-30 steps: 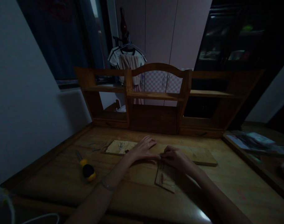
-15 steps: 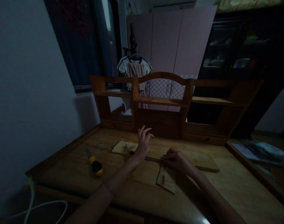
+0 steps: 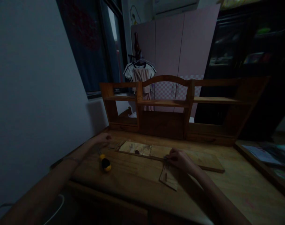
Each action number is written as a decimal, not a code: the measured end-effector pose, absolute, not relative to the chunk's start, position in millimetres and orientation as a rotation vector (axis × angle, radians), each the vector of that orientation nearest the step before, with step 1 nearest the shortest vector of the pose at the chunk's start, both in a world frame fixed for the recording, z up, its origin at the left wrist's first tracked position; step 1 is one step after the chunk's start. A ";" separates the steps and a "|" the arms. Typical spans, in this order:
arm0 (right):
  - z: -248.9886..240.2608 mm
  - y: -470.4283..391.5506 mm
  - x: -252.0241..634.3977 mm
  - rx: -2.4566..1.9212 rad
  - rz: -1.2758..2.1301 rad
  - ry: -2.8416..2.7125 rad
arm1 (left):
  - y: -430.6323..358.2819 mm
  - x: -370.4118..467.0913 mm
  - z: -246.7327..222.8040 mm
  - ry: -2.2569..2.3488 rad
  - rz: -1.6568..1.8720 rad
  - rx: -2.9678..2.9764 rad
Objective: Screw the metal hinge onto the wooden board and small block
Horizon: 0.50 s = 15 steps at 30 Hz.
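My right hand is closed in a pinch on a small shiny metal piece, too small to identify. It holds that piece at the front edge of a long wooden board, where a short wooden board meets it at an angle. My left hand hovers over the far left of the desk, near some small thin pieces. Its fingers are blurred, so their grip is unclear. Just below it lies a yellow and black screwdriver, its shaft pointing away from me.
A wooden shelf unit rises along the back of the desk. To the left is a pale wall. Papers lie on a raised surface at the right. A white cable hangs off the front left.
My left hand has swung left from above the long board toward the small thin pieces. My right hand keeps its pinch at the boards' meeting point. The view has shifted slightly.
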State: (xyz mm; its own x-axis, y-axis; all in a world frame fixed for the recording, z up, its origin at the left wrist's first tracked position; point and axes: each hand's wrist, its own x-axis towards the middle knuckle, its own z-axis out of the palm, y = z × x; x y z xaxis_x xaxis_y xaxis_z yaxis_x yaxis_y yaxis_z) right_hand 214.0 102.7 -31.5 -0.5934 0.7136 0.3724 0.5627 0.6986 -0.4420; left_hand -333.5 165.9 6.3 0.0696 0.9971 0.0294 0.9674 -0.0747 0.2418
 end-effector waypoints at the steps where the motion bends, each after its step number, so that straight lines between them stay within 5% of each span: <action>1: -31.7 103.2 214.1 -0.973 0.376 -2.378 | 163.3 -337.4 1.2 1.998 0.262 2.164; 8: -28.9 100.6 213.2 -0.979 0.377 -2.376 | 172.0 -311.7 -1.6 1.854 0.443 2.219; 15: -28.2 99.8 213.7 -0.980 0.411 -2.354 | 167.8 -133.5 41.4 1.110 0.981 2.181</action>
